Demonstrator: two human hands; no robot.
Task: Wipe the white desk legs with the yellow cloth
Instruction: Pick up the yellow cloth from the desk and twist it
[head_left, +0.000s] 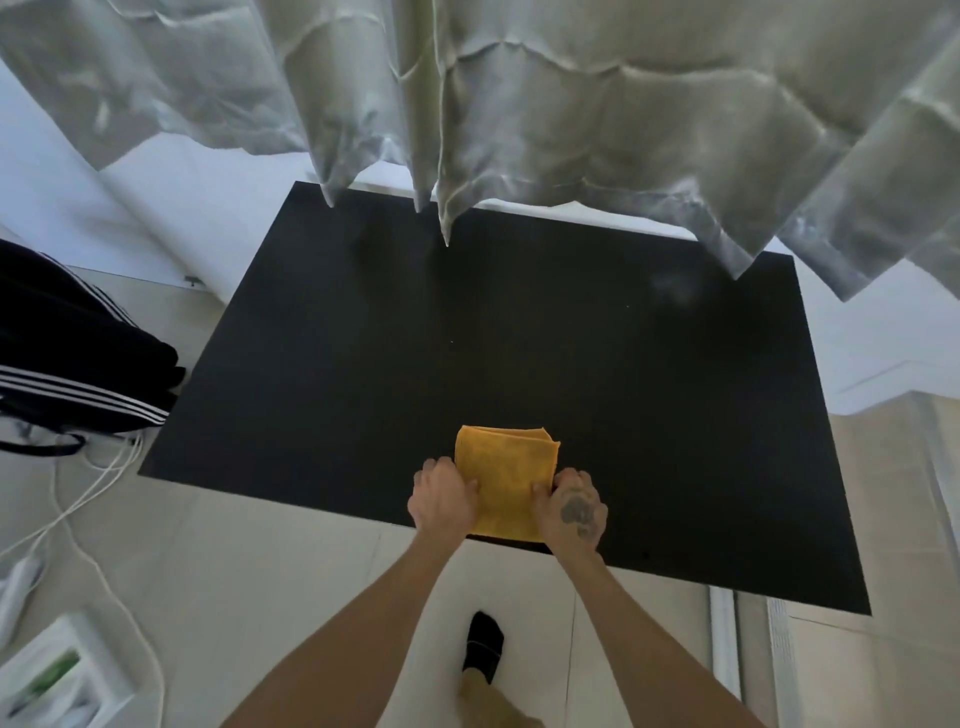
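Observation:
A folded yellow cloth (508, 478) lies flat on the black desk top (519, 338), close to its near edge. My left hand (443, 500) rests on the cloth's left edge with fingers curled over it. My right hand (570, 508) presses on the cloth's right edge, thumb on the fabric. The white desk legs are hidden under the desk top.
Pale curtains (519, 104) hang over the desk's far edge. A black bag with white stripes (72, 358) sits left of the desk. White cables (88, 499) trail on the tiled floor, and a white box (62, 680) lies at bottom left. My foot in a black sock (484, 647) stands below the desk edge.

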